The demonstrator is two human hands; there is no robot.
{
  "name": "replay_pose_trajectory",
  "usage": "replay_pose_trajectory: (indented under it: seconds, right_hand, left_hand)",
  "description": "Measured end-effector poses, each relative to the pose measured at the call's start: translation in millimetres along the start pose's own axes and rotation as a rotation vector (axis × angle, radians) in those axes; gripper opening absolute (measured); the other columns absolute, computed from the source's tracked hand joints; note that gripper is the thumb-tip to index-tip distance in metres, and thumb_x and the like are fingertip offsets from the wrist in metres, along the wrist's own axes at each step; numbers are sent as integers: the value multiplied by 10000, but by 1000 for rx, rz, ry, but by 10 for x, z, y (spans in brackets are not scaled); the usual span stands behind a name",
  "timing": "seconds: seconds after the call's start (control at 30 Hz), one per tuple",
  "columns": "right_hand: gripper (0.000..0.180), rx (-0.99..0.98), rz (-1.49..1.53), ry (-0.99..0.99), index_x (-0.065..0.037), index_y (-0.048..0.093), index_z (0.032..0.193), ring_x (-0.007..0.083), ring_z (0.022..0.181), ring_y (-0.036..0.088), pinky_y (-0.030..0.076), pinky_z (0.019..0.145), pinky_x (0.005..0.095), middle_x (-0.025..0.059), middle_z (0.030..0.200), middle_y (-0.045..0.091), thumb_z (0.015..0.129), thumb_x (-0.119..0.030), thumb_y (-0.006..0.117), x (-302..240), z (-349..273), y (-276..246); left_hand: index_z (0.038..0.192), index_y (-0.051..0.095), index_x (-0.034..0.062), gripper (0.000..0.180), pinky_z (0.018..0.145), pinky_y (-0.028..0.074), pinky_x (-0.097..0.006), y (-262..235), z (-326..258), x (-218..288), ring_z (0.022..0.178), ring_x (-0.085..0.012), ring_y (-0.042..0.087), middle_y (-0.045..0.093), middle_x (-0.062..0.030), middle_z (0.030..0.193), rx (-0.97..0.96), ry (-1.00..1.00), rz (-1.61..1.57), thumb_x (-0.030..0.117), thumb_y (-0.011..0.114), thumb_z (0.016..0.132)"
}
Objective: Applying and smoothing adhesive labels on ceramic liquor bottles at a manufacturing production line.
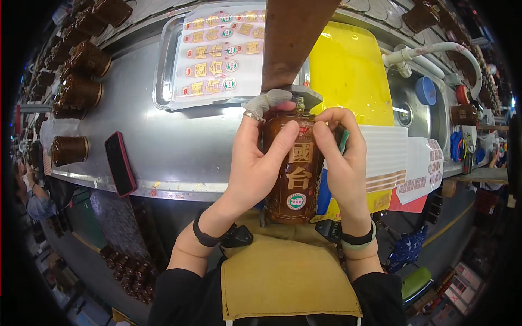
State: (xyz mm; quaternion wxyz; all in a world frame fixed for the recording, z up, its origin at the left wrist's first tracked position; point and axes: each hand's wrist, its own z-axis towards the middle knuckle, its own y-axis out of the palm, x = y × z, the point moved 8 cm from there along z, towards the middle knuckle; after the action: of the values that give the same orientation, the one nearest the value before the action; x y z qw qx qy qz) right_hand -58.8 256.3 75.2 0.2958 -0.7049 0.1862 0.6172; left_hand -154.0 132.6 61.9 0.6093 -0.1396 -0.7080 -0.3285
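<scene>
A glossy brown bottle [300, 179] with gold characters and a round green-and-white emblem lies between my hands, its neck pointing away from me. My left hand [255, 157] grips its left side, the thumb pressed on the front near the shoulder. A grey cloth cover [267, 102] wraps a finger of that hand. My right hand [348, 157] holds the right side, thumb and fingertips close together at the upper edge of the lettering. Both thumbs touch the surface beside a small red mark. The bottle's neck meets a metal bracket [304, 96] under a brown post.
Left of the post, a metal tray [161, 81] holds a sheet of gold-lettered decals [212, 54]. A phone [120, 163] and several brown jars [81, 92] stand left. Rightward are a yellow sheet [348, 70], white paper strips [383, 146], and a sink with a blue bowl [426, 91].
</scene>
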Motion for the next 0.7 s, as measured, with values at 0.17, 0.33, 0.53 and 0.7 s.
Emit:
replay_pose_trajectory:
  seconds: [0.17,0.33,0.53,0.7]
  right_hand:
    - [164,10,43,19,-8,622,1012,159,903,491,411,821,282,50,964,521,932,-129,696,-57,15,-16]
    - [139,-56,-246,-235,-23,690,975,197,913,561,455,808,306,76,952,547,871,-92,753,-344,47,12]
    - [125,-127,-204,-382,-37,705,1008,188,840,585,455,744,302,65,902,605,886,-68,715,-571,41,-126]
    - [210,232,-651,-308,-15,703,1133,250,941,679,496,844,340,154,1024,718,991,-111,582,-139,798,-1526]
  left_hand:
    - [1372,476,2,330,1013,459,-322,13,-11,-14,1169,-169,568,575,-103,1293,-21,-56,-107,115,479,1062]
    - [1408,452,8,527,1066,429,-362,15,-15,84,1223,-197,547,566,-132,1317,-83,122,136,24,652,921]
    - [1040,687,4,256,808,514,-255,-3,-18,244,925,-115,651,636,-68,1148,-24,255,258,-55,746,799]
    - [1061,684,-15,266,717,526,-225,10,-68,309,825,-79,661,655,-52,1102,-52,324,358,-75,759,813]
